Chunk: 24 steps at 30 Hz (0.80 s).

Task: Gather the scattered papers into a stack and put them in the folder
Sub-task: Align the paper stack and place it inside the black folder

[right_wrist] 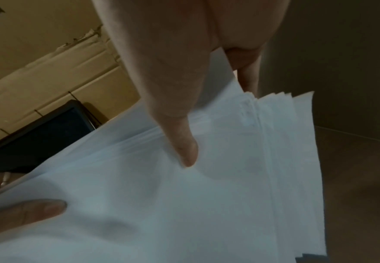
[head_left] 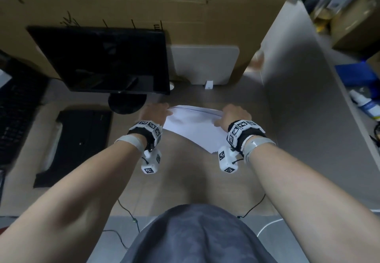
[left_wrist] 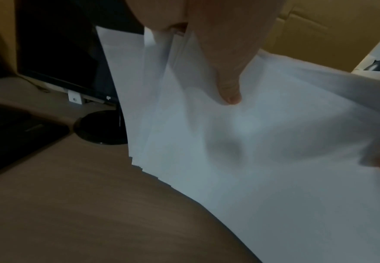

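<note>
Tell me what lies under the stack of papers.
The papers are held tilted by the left hand and right hand, lower edge toward the wooden desk. Bare desk shows below; anything behind the sheets is covered.

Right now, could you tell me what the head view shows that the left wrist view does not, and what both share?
Only the head view shows the black folder lying left of the papers, the right hand whole, and both wrist rigs. Only the left wrist view shows the left hand pinching the fanned, uneven sheet edges, thumb on top. Both show the papers held over the desk and the monitor.
</note>
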{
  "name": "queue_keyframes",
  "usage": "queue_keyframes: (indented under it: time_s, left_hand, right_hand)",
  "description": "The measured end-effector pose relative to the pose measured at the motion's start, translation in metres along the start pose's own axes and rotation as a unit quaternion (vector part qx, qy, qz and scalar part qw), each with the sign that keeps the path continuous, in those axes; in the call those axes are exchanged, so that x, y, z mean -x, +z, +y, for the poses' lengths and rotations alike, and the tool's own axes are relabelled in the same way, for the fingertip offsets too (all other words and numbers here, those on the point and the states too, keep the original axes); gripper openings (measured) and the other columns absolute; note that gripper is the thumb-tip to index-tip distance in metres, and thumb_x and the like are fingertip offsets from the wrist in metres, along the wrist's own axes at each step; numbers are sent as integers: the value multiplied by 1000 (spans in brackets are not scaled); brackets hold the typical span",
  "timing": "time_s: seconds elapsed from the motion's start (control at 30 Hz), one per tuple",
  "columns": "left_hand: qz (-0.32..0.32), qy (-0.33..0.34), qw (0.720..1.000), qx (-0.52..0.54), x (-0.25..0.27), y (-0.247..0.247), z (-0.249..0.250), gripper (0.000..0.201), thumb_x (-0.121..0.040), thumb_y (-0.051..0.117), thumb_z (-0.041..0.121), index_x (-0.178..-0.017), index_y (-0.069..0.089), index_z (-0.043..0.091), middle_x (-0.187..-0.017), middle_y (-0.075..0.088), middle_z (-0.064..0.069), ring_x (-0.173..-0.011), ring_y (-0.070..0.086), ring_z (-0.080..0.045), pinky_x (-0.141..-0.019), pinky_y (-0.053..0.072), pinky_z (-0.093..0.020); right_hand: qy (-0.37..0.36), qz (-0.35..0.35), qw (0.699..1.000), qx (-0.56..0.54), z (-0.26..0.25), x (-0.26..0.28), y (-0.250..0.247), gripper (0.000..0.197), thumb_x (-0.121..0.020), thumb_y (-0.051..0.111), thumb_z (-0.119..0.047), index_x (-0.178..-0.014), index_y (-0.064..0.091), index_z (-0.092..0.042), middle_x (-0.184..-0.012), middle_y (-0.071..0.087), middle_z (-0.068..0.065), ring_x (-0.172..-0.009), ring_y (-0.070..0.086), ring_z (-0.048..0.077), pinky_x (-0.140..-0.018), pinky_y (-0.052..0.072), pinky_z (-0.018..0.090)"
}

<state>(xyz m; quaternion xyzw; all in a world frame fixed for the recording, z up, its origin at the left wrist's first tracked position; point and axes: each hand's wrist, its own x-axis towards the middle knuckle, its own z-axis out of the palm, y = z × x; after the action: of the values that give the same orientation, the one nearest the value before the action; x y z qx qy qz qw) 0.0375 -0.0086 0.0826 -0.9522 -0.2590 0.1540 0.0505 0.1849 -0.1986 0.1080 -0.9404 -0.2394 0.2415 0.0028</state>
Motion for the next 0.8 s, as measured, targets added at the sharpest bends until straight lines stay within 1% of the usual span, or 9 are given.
queue_keyframes:
  time_s: [0.1, 0.2, 0.27, 0.4, 0.5, 0.53, 0.67, 0.73, 0.8]
  left_hand:
    - [4, -57, 995, 86, -7, -19, -4, 32, -102, 43, 29, -133, 50, 22, -129, 57, -6, -118, 54, -28, -87, 46, -39]
    - [7, -90, 983, 159, -17, -37, -1, 32, -99, 48, 29, -128, 54, 16, -120, 63, -13, -110, 59, -34, -81, 43, -38]
    - [14, -97, 977, 188, -22, -47, 1, 31, -98, 50, 25, -125, 55, 12, -118, 63, -16, -109, 59, -36, -81, 44, -38]
    - [7, -96, 965, 242, -25, -47, 10, 33, -97, 49, 23, -127, 54, 10, -123, 61, -18, -113, 57, -37, -85, 43, -36]
    - [-32, -87, 967, 235, -18, -25, 19, 37, -98, 48, 20, -133, 50, 8, -134, 54, -17, -121, 52, -35, -96, 42, -38]
    - [-49, -81, 971, 218, -16, -15, 21, 37, -98, 49, 19, -133, 50, 8, -133, 54, -17, -120, 53, -34, -97, 42, -38]
    - [-121, -54, 984, 123, -12, 7, 22, 25, -92, 58, 18, -116, 59, 10, -113, 64, -11, -101, 63, -32, -81, 49, -37]
    - [-134, -39, 983, 115, -15, 5, 22, 24, -89, 61, 24, -112, 59, 14, -107, 64, -8, -98, 63, -31, -81, 49, -37]
    - [-132, -16, 986, 106, -19, 1, 26, 24, -88, 61, 26, -109, 59, 14, -101, 63, -6, -96, 63, -30, -80, 49, -36]
  right_hand:
    - [-13, 37, 999, -20, -8, 2, -15, 25, -80, 71, -41, -92, 67, -19, -90, 69, 4, -81, 66, 27, -67, 47, 29]
    - [-10, 80, 996, -45, -19, 4, -27, 24, -83, 69, -33, -99, 69, -16, -99, 70, 7, -90, 66, 30, -67, 44, 29]
    - [-1, 111, 992, -65, -24, 3, -31, 22, -85, 68, -28, -101, 68, -14, -102, 70, 8, -94, 67, 32, -68, 44, 30]
    - [16, 99, 991, -93, -26, 2, -17, 16, -89, 62, -20, -101, 66, -10, -106, 68, 13, -99, 64, 35, -71, 46, 32]
    - [9, 86, 994, -74, -22, 3, 4, 14, -90, 58, -17, -99, 65, -11, -105, 68, 12, -98, 65, 34, -70, 46, 32]
    - [4, 79, 995, -65, -19, 3, 10, 14, -89, 57, -17, -99, 66, -12, -104, 68, 12, -96, 65, 34, -70, 45, 31]
    - [-21, 40, 999, -12, -8, -4, 22, 15, -88, 60, -21, -98, 68, -13, -98, 71, 10, -89, 67, 32, -68, 45, 30]
    - [-35, 43, 998, 1, -3, -8, 22, 13, -89, 59, -20, -97, 69, -16, -98, 71, 10, -89, 67, 33, -68, 44, 30]
    - [-45, 49, 998, 5, -2, -11, 21, 13, -89, 59, -21, -97, 69, -18, -98, 71, 10, -90, 67, 33, -68, 44, 30]
